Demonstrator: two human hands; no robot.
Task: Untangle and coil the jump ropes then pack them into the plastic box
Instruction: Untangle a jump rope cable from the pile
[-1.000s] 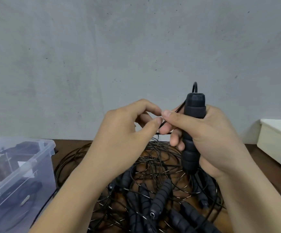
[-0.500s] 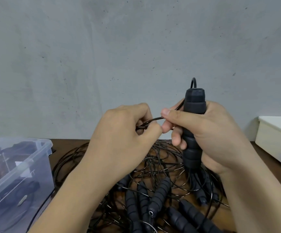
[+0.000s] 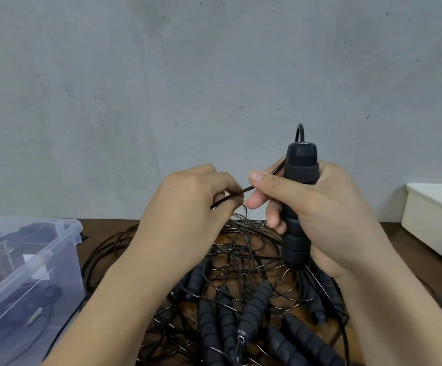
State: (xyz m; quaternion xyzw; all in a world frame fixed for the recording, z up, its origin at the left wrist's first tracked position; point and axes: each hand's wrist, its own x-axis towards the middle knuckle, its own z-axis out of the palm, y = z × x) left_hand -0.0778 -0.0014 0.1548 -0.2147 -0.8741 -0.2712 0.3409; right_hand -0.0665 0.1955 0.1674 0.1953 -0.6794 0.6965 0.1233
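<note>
Workshop-type rm, prob; bare concrete wall; wood table

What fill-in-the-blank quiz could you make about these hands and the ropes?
The right hand grips a black handle held ____.
The clear plastic box stands to the ____ of the rope pile.
The left hand pinches a thin cord coloured ____.
Missing: upright, left, black.
</note>
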